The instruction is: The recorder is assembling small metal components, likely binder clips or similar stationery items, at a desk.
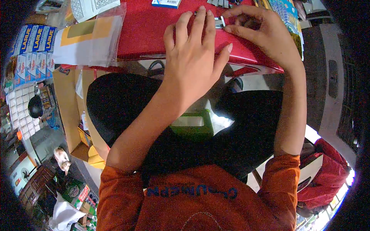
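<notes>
On a red table (142, 34) lies a small flat silver piece (219, 22), its exact kind too small to make out. My left hand (192, 52) rests palm down with fingers stretched and spread, the fingertips by the left end of the piece and partly hiding it. From the right comes my right hand (266, 32), thumb and index finger closing on the right end of the same piece, the other fingers curled. Just beyond my hands, several small grey metal pieces (220, 3) sit near the far edge of the view. A small blue and white box (166, 3) lies to their left.
Papers in a clear plastic sleeve (86, 40) cover the table's left side; a colourful printed sheet (285, 13) lies at right. Below left stands an open cardboard box (65, 111), near stacked blue cartons (32, 40). A green container (210, 121) shows between my legs. A cat (61, 158) is on the floor.
</notes>
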`<state>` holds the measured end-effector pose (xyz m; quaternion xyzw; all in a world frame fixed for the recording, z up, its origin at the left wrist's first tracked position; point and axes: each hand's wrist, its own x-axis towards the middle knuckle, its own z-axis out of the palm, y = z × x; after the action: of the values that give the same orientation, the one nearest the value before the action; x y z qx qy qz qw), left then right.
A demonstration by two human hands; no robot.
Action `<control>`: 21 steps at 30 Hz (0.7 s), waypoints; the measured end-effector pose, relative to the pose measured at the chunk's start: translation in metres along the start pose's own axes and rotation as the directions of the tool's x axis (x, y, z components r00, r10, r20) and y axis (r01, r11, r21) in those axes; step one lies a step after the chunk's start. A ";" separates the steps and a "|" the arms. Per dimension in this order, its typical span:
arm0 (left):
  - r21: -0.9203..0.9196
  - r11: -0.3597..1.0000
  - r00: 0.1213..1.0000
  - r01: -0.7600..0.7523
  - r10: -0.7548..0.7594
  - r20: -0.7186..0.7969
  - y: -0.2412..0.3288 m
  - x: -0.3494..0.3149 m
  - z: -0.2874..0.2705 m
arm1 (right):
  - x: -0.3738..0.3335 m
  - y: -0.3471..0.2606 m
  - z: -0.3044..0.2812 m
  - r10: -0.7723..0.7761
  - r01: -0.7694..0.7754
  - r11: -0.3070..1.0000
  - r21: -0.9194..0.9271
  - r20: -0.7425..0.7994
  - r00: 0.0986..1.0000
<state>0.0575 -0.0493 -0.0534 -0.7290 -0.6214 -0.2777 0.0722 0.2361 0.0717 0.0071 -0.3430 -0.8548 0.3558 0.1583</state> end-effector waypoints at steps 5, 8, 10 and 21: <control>-0.006 1.000 1.000 -0.006 0.006 -0.007 -0.001 0.001 -0.001 | 0.000 0.001 -0.001 0.016 -0.016 1.000 0.017 0.010 1.000; -0.002 1.000 1.000 0.001 -0.001 0.007 0.001 0.001 -0.002 | 0.000 0.001 -0.002 -0.010 0.010 0.999 -0.033 0.007 1.000; -0.008 1.000 1.000 0.000 0.000 0.003 0.001 0.000 -0.001 | 0.000 0.000 -0.002 -0.013 0.013 0.999 -0.037 -0.004 1.000; -0.018 1.000 1.000 0.000 0.000 -0.011 0.001 0.000 0.001 | -0.001 -0.002 -0.001 -0.005 0.005 1.000 -0.003 0.005 1.000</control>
<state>0.0590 -0.0489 -0.0536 -0.7282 -0.6185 -0.2872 0.0693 0.2369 0.0706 0.0093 -0.3401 -0.8566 0.3550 0.1565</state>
